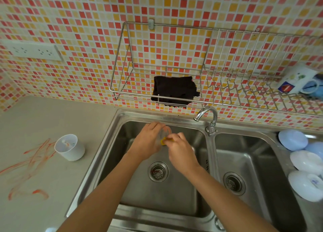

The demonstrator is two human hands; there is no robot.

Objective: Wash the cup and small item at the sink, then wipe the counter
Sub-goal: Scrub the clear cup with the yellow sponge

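Over the left basin, our left hand [148,140] grips something clear; right hand [181,149] pinches a yellow item [163,141] against it; cup [70,147] waits leftward.

You've got a black cloth [174,91] lying in the wire wall rack [122,91], a power socket [33,51] on the mosaic tiles [87,21], pale bowls [304,163] stacked right of the basins.

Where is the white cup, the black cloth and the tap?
white cup [70,148], head view, on its outer side wall.
black cloth [173,90], head view, middle of the folded fabric in the wire rack.
tap [208,113], head view, on the curved spout.
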